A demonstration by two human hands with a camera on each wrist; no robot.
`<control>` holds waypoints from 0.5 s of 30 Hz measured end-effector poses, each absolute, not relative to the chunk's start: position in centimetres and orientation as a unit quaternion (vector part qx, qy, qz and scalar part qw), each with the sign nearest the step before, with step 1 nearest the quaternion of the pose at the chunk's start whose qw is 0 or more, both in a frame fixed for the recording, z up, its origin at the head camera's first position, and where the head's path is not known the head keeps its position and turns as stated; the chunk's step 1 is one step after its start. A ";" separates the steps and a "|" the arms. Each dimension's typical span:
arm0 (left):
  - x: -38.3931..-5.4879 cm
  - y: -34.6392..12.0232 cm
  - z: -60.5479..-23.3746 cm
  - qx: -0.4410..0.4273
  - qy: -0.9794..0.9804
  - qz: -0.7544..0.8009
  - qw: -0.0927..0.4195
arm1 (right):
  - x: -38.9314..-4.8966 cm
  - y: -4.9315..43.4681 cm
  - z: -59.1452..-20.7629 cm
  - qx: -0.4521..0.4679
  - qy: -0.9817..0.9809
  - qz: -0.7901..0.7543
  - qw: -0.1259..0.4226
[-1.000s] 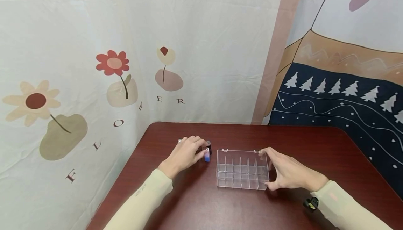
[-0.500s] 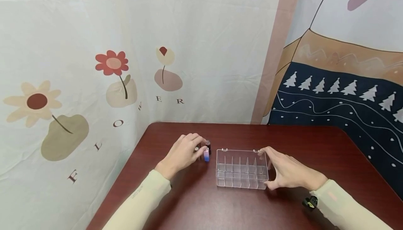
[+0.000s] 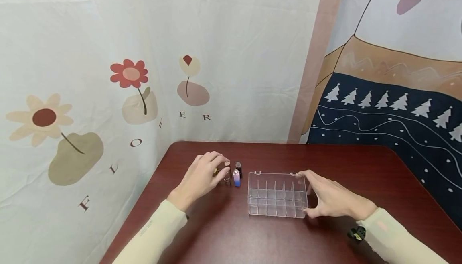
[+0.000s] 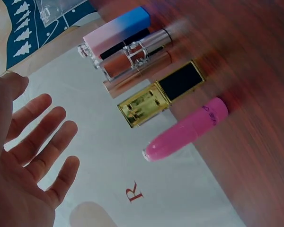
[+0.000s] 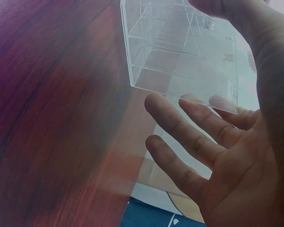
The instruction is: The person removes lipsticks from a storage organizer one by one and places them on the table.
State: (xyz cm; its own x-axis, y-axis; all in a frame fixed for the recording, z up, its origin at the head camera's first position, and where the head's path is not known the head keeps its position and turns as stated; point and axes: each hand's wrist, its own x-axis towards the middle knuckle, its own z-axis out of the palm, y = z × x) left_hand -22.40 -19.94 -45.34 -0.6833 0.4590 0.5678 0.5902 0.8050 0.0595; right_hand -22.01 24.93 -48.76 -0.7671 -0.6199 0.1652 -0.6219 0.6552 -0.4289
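Note:
My left hand [image 3: 201, 177] hovers by a small group of upright lipsticks, its fingers relaxed and spread apart in the left wrist view. Nearest its thumb and forefinger in the head view is a clear tube with a coppery top [image 3: 227, 177]. Beside that stand a pink-and-blue lipstick [image 3: 236, 178] and a black one [image 3: 239, 169]. The left wrist view also shows a gold-and-black lipstick [image 4: 182, 82] and a bright pink one [image 4: 187, 130]. My right hand [image 3: 333, 195] grips the right end of a clear plastic divided box [image 3: 278, 208], thumb at the front corner, forefinger at the back.
Both things and hands are over a dark red-brown table [image 3: 274, 240]. A pale curtain with printed flowers [image 3: 252, 75] hangs behind it. On the right, a navy cloth with white trees [image 3: 379, 115] borders the table. A dark device [image 3: 356, 234] sits at the right wrist.
My left hand has shifted left, away from the pink-and-blue lipstick, so the coppery-topped tube now shows. The box and right hand have stayed in place.

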 end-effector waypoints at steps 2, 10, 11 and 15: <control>-22.2 -20.2 -45.4 -0.281 -0.914 -0.117 0.268 | -21.9 25.1 -48.8 0.336 -0.912 0.233 -0.001; -21.2 -20.7 -45.8 -0.260 -0.927 -0.112 0.246 | -21.3 25.6 -48.8 0.341 -0.913 0.223 0.003; -21.1 -20.7 -45.8 -0.259 -0.928 -0.112 0.244 | -21.2 25.7 -48.8 0.341 -0.913 0.225 0.008; -20.8 -20.7 -45.8 -0.252 -0.932 -0.108 0.236 | -20.7 26.1 -48.7 0.325 -0.917 0.231 0.032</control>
State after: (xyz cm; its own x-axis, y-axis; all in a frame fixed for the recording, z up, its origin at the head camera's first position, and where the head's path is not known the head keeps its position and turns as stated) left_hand -20.80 -20.75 -45.83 -0.7616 0.4179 0.4952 0.5203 0.8500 0.0829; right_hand -20.74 26.09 -48.70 -0.7866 -0.5810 0.2091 -0.6108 0.6823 -0.4018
